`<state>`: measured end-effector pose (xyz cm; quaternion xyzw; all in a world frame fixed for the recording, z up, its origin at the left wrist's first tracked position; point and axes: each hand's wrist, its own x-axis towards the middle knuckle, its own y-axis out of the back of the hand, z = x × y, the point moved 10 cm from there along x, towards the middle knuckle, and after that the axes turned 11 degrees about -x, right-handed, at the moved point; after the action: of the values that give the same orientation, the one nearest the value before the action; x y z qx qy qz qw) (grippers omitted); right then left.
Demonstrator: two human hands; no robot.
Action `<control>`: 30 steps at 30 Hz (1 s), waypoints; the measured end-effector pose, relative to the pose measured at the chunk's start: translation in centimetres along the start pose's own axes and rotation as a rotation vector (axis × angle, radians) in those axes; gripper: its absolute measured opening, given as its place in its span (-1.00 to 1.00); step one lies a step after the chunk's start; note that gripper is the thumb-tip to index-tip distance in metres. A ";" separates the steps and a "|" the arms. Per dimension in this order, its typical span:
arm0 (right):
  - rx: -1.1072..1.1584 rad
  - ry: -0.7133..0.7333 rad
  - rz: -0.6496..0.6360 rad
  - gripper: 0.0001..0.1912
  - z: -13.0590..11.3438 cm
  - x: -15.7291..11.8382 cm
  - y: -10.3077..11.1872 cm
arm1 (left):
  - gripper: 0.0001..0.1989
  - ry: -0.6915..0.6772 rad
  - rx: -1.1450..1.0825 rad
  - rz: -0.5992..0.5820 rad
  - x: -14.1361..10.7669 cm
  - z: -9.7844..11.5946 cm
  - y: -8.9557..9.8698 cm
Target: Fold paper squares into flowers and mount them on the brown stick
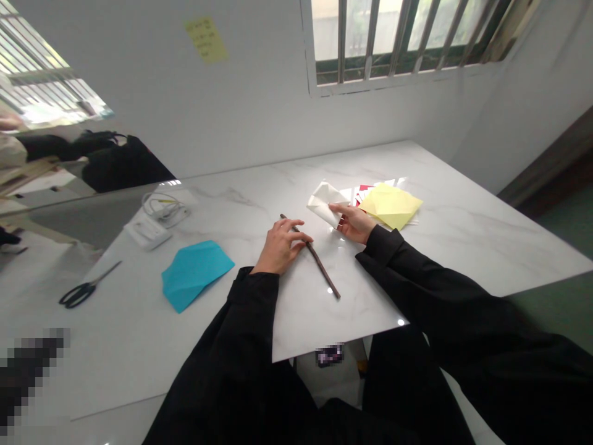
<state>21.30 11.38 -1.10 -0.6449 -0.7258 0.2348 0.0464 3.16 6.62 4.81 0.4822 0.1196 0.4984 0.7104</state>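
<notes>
- Marble-look tabletop (417,266), centre and right of frame: hard and glossy, probably slick, so light things may slide.
- Blue folded paper (197,275), left of centre: flat, likely light, creases easily; best lifted by an edge.
- Yellow folded paper (391,205), right of centre, overlapping red and white pieces: thin-looking, likely to drag what lies under it.
- White folded paper (321,199), just above centre: soft, near weightless, easily crushed; take it by a folded edge, light pinch. Right hand (354,224) pinches its right side between thumb and fingers, palm not closed.
- Thin dark stick (325,274), slanting from centre to lower centre: looks stiff, light, slightly knobbly, might snap if bent, could roll; hold around the middle for balance. Left hand (278,247) has thumb and index finger closed on its upper half, other fingers loosely spread.
- Black-handled scissors (94,283), left of frame: rigid, heavier than the papers; grip by the handle loops.
</notes>
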 end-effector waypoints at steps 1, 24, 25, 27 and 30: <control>-0.002 -0.003 0.004 -0.91 0.0 0.0 0.0 | -0.80 0.002 -0.004 -0.005 0.1 0.0 -0.1; 0.138 -0.042 -0.097 -0.74 0.0 0.6 -0.3 | 0.21 0.396 -1.090 0.037 -0.8 2.3 3.0; 0.119 -0.044 -0.114 -0.74 0.0 0.5 -0.4 | 0.14 0.422 -1.122 0.064 -0.7 1.2 1.5; 0.083 -0.038 -0.143 -0.75 0.0 0.3 -0.7 | -0.06 0.494 -1.180 0.109 -0.6 -0.7 -1.0; 0.044 -0.020 -0.217 -0.79 -0.1 -0.2 -1.4 | -0.36 0.552 -1.284 0.187 -0.7 -2.0 -2.4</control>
<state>20.13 11.18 -0.43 -0.5591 -0.7865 0.2504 0.0784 2.97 7.11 1.69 -0.1681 -0.0643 0.6335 0.7525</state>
